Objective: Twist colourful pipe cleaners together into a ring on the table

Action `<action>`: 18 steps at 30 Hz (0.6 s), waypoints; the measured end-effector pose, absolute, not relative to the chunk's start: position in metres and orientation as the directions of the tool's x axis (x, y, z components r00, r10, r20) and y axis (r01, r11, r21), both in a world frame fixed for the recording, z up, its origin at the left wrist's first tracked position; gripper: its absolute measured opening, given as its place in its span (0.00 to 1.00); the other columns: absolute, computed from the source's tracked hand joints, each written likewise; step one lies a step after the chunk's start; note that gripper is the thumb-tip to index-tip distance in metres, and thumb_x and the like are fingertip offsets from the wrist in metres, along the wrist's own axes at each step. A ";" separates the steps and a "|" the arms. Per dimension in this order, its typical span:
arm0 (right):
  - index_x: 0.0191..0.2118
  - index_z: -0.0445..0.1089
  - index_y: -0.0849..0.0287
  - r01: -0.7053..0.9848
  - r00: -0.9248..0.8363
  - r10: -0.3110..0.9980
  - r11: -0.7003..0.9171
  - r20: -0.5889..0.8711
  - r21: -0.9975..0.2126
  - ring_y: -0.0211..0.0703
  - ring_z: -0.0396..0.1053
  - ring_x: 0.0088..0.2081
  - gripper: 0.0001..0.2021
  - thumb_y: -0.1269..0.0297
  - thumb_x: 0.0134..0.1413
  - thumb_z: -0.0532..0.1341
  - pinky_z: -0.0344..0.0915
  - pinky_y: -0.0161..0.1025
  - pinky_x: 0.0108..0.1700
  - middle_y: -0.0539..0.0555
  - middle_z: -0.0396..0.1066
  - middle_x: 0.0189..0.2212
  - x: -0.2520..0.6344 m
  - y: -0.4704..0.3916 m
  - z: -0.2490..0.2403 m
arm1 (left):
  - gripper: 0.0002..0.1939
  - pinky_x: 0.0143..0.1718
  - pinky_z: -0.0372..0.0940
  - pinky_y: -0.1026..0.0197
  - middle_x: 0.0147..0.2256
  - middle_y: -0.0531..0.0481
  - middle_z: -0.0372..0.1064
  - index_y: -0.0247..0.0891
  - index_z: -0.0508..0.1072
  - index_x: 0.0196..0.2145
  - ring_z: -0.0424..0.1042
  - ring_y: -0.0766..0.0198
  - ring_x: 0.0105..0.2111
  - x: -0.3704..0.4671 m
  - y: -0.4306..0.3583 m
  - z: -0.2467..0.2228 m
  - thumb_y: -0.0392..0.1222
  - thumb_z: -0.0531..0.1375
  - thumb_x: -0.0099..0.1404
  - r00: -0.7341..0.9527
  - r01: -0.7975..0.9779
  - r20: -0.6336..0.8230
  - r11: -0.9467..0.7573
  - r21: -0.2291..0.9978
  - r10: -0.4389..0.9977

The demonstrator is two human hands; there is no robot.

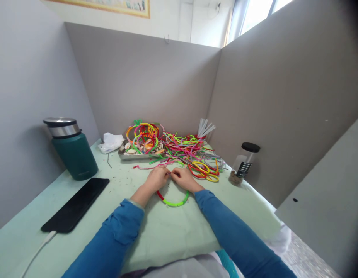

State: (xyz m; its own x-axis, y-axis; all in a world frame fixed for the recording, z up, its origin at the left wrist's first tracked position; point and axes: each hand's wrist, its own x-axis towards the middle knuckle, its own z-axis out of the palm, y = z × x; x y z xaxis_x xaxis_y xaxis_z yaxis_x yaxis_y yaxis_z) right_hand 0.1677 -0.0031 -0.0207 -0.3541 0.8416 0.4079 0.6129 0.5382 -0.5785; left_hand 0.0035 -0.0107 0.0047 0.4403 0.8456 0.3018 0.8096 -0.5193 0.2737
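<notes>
A ring wrapped in red and green pipe cleaner (pixel 175 204) lies on the table, its near arc in plain sight. Over its far side, my left hand (pixel 157 178) and my right hand (pixel 183 178) almost touch at the fingertips. Both hands are closed in a pinch on the ring's far part, which they mostly hide. A tiny dark reddish bit shows between the fingertips. Just beyond my right hand are scissors with red and yellow handles (pixel 206 172). A pink pipe cleaner (pixel 147 167) lies behind my left hand.
Behind my hands are a metal tray (pixel 132 157) of shells and colourful rings, and a pile of pipe cleaners (pixel 186 146). A green bottle (pixel 74 154) and a phone (pixel 77 204) on a cable stand left. At right is a black-lidded jar (pixel 243 166). Grey partitions (pixel 144 77) surround the table.
</notes>
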 end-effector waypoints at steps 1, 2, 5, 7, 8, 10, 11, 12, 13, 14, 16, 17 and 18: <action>0.31 0.72 0.61 0.612 -0.354 0.841 0.539 0.409 -0.578 0.36 0.64 0.27 0.07 0.69 0.52 0.57 0.56 0.33 0.31 0.51 0.72 0.26 0.168 -0.003 -0.021 | 0.13 0.40 0.61 0.61 0.35 0.43 0.71 0.37 0.77 0.36 0.68 0.59 0.37 0.004 -0.011 0.005 0.34 0.53 0.60 0.441 0.810 0.307 -0.522 0.269 0.843; 0.30 0.72 0.61 0.612 -0.354 0.840 0.540 0.410 -0.578 0.36 0.64 0.27 0.07 0.69 0.52 0.57 0.56 0.33 0.31 0.51 0.72 0.26 0.167 -0.003 -0.021 | 0.13 0.40 0.61 0.61 0.35 0.44 0.70 0.37 0.78 0.35 0.68 0.59 0.38 0.003 -0.012 0.005 0.34 0.53 0.60 0.441 0.809 0.315 -0.525 0.266 0.840; 0.30 0.72 0.61 0.610 -0.352 0.839 0.542 0.415 -0.578 0.36 0.64 0.26 0.06 0.69 0.52 0.57 0.55 0.33 0.30 0.51 0.71 0.25 0.167 -0.001 -0.022 | 0.13 0.41 0.61 0.62 0.36 0.45 0.69 0.37 0.78 0.35 0.68 0.60 0.38 0.003 -0.012 0.004 0.35 0.53 0.61 0.438 0.807 0.341 -0.531 0.259 0.832; 0.30 0.72 0.61 0.609 -0.348 0.838 0.543 0.421 -0.578 0.36 0.63 0.26 0.06 0.69 0.52 0.57 0.55 0.33 0.30 0.50 0.71 0.25 0.168 -0.001 -0.024 | 0.13 0.41 0.62 0.62 0.36 0.45 0.68 0.38 0.78 0.36 0.68 0.61 0.38 0.003 -0.012 0.003 0.35 0.53 0.61 0.436 0.806 0.350 -0.532 0.257 0.829; 0.30 0.72 0.60 0.607 -0.346 0.837 0.544 0.424 -0.579 0.36 0.63 0.26 0.06 0.69 0.52 0.57 0.55 0.33 0.30 0.50 0.71 0.25 0.168 0.000 -0.024 | 0.13 0.41 0.62 0.62 0.37 0.45 0.68 0.38 0.77 0.36 0.68 0.61 0.39 0.003 -0.012 0.003 0.34 0.53 0.61 0.434 0.806 0.355 -0.533 0.257 0.828; 0.30 0.72 0.60 0.604 -0.345 0.834 0.548 0.430 -0.579 0.36 0.63 0.26 0.06 0.69 0.52 0.57 0.55 0.33 0.30 0.50 0.71 0.25 0.168 0.000 -0.025 | 0.13 0.41 0.62 0.62 0.38 0.45 0.68 0.38 0.77 0.38 0.68 0.61 0.39 0.002 -0.012 0.002 0.34 0.54 0.60 0.428 0.805 0.366 -0.533 0.261 0.826; 0.30 0.72 0.60 0.601 -0.347 0.832 0.552 0.433 -0.578 0.36 0.63 0.26 0.06 0.69 0.52 0.57 0.55 0.33 0.30 0.50 0.71 0.25 0.168 0.000 -0.025 | 0.13 0.41 0.62 0.62 0.39 0.45 0.68 0.37 0.76 0.39 0.68 0.61 0.39 0.003 -0.012 0.002 0.34 0.54 0.60 0.422 0.804 0.374 -0.531 0.266 0.826; 0.30 0.72 0.60 0.597 -0.348 0.829 0.556 0.437 -0.578 0.36 0.63 0.26 0.06 0.69 0.52 0.57 0.55 0.33 0.30 0.51 0.71 0.25 0.168 0.000 -0.025 | 0.13 0.42 0.62 0.62 0.39 0.45 0.68 0.37 0.75 0.40 0.68 0.61 0.39 0.003 -0.012 0.002 0.33 0.54 0.59 0.414 0.805 0.384 -0.529 0.270 0.826; 0.30 0.71 0.60 0.595 -0.349 0.827 0.559 0.441 -0.578 0.36 0.63 0.26 0.06 0.69 0.52 0.57 0.55 0.33 0.30 0.51 0.71 0.25 0.168 0.000 -0.025 | 0.13 0.42 0.63 0.62 0.40 0.45 0.68 0.37 0.75 0.41 0.68 0.60 0.40 0.003 -0.012 0.002 0.33 0.55 0.59 0.405 0.806 0.393 -0.525 0.274 0.826; 0.30 0.71 0.60 0.593 -0.350 0.826 0.561 0.443 -0.577 0.36 0.63 0.26 0.06 0.69 0.52 0.57 0.55 0.33 0.30 0.51 0.71 0.25 0.168 0.000 -0.025 | 0.13 0.42 0.63 0.61 0.40 0.44 0.68 0.36 0.74 0.41 0.68 0.60 0.40 0.003 -0.012 0.002 0.33 0.55 0.59 0.396 0.808 0.401 -0.521 0.276 0.826; 0.30 0.71 0.60 0.592 -0.350 0.826 0.561 0.443 -0.578 0.36 0.63 0.26 0.06 0.70 0.52 0.57 0.55 0.33 0.30 0.50 0.71 0.25 0.168 0.000 -0.024 | 0.12 0.41 0.63 0.61 0.40 0.44 0.68 0.35 0.73 0.41 0.69 0.59 0.40 0.003 -0.012 0.002 0.33 0.56 0.58 0.385 0.815 0.405 -0.512 0.273 0.829; 0.30 0.71 0.61 0.592 -0.349 0.826 0.560 0.441 -0.580 0.36 0.63 0.26 0.06 0.70 0.52 0.57 0.55 0.33 0.30 0.50 0.71 0.25 0.168 0.000 -0.024 | 0.12 0.41 0.63 0.61 0.40 0.44 0.69 0.35 0.74 0.40 0.69 0.59 0.39 0.003 -0.012 0.002 0.33 0.56 0.59 0.388 0.817 0.402 -0.511 0.267 0.830; 0.30 0.71 0.61 0.591 -0.349 0.828 0.558 0.440 -0.582 0.36 0.63 0.26 0.06 0.70 0.52 0.57 0.55 0.33 0.30 0.50 0.71 0.25 0.168 -0.001 -0.023 | 0.11 0.41 0.63 0.61 0.39 0.44 0.69 0.35 0.74 0.39 0.69 0.59 0.39 0.003 -0.012 0.002 0.34 0.55 0.59 0.393 0.818 0.400 -0.514 0.260 0.828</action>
State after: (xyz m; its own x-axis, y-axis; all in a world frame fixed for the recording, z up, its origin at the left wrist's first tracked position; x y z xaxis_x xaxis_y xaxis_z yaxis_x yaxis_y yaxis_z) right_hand 0.1681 -0.0007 -0.0234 -0.3487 0.8276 0.4398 0.5907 0.5584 -0.5824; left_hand 0.0029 -0.0123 0.0022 0.3934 0.8280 0.3997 0.8176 -0.5138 0.2598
